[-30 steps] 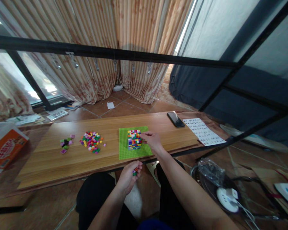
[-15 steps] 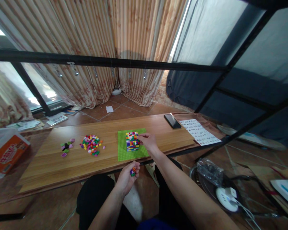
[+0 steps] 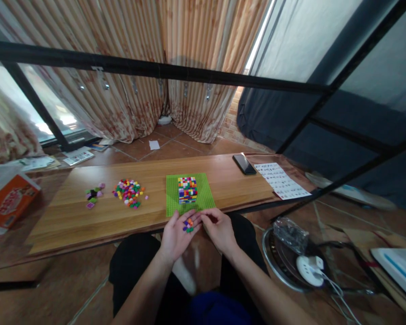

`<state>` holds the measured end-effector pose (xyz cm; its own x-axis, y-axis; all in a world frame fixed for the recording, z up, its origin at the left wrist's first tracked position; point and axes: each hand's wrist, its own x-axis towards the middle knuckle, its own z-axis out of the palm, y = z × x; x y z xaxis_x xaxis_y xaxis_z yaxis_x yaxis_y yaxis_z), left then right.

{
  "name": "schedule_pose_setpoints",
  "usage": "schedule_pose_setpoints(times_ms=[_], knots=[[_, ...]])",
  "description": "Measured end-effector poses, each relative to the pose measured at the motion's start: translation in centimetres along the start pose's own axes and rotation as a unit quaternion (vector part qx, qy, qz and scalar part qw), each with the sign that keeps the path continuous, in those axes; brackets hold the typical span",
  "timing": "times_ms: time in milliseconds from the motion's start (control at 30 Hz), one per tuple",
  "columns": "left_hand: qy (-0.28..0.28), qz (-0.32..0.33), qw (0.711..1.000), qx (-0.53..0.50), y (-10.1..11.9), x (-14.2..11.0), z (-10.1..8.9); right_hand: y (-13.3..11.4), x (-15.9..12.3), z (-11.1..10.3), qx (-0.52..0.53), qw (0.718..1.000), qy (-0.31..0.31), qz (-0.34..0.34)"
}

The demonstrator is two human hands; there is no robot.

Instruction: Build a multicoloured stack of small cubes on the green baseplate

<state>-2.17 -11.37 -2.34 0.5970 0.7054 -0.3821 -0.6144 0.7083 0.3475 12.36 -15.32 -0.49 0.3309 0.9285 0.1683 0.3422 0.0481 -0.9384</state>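
My left hand (image 3: 177,234) is palm up just in front of the table's near edge, its fingers stretched out. Several small building bricks (image 3: 188,225), orange, purple and green among them, rest on it. My right hand (image 3: 220,229) is beside its fingertips, thumb and forefinger pinched; whatever may be between them is too small to make out. Beyond both hands, a block of stacked multicoloured bricks (image 3: 187,190) stands on the green baseplate (image 3: 172,195). No hand touches that stack.
A pile of loose bricks (image 3: 128,192) and a smaller cluster (image 3: 94,195) lie left on the wooden table (image 3: 67,214). A phone (image 3: 244,164) and a printed sheet (image 3: 282,180) lie right. A black bar (image 3: 203,76) crosses beyond the table.
My right hand has come back from the brick stack to my left hand's fingertips. My left hand has opened out flatter, showing its bricks. The view has tilted slightly down.
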Motion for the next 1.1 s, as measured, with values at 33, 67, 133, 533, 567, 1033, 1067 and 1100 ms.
schedule_pose_setpoints(times_ms=[33,67,133,533,567,1033,1067,1100], knots=[[-0.009,-0.003,1.0,0.001,0.0,0.0,0.0,0.0,-0.8,0.0,-0.02,0.999,-0.019,-0.017],[-0.015,-0.005,1.0,0.003,0.0,-0.1,0.1,0.0,-1.4,0.0,-0.044,0.998,-0.036,-0.032],[-0.022,-0.008,1.0,0.008,0.0,-0.2,0.2,0.2,-1.9,0.2,-0.084,0.993,-0.06,-0.058],[-0.036,-0.016,0.999,0.017,0.0,-0.6,0.5,0.9,-1.9,1.6,-0.21,0.972,-0.07,-0.084],[-0.034,-0.016,0.999,0.018,0.0,-0.6,0.4,0.9,-1.9,1.6,-0.214,0.97,-0.071,-0.085],[-0.042,-0.011,0.999,0.009,-0.2,-0.5,0.3,1.2,-1.8,1.3,-0.256,0.954,-0.1,-0.116],[-0.043,-0.011,0.999,0.005,-0.2,-0.5,0.3,1.2,-1.8,1.3,-0.251,0.956,-0.102,-0.117],[-0.044,-0.012,0.999,0.001,-0.2,-0.5,0.3,1.2,-1.8,1.3,-0.246,0.957,-0.103,-0.118]])
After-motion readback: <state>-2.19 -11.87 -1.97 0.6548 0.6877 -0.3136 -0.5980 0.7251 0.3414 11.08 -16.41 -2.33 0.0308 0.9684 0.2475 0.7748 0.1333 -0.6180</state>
